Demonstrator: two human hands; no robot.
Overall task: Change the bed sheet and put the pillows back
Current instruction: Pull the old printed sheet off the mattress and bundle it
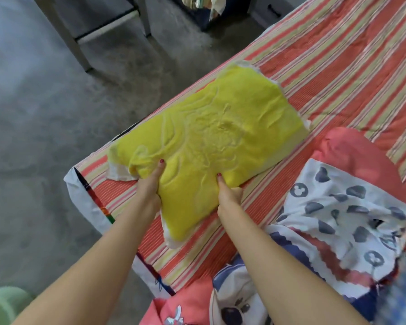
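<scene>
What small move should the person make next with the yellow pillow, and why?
Probably lower it flat and let go. Both hands, left and right, grip the near edge of the yellow pillow, which already lies on the striped sheet by the bed's corner.

Pillow on sheet at the bed's near-left corner, both hands on its near edge.

Pillow (pixel 211 137) lies flat on the bed sheet (pixel 338 66), long axis running diagonally along the bed's left edge. Left hand (pixel 149 186) grips the pillow's near-left edge, thumb on top; right hand (pixel 227 193) holds the near edge just right of it. Printed bedding (pixel 338 219) is bunched on the bed right of the pillow, nearer the person. Floor (pixel 33 113) is left of the bed; a table leg (pixel 73 41) stands on it beyond the pillow.
</scene>
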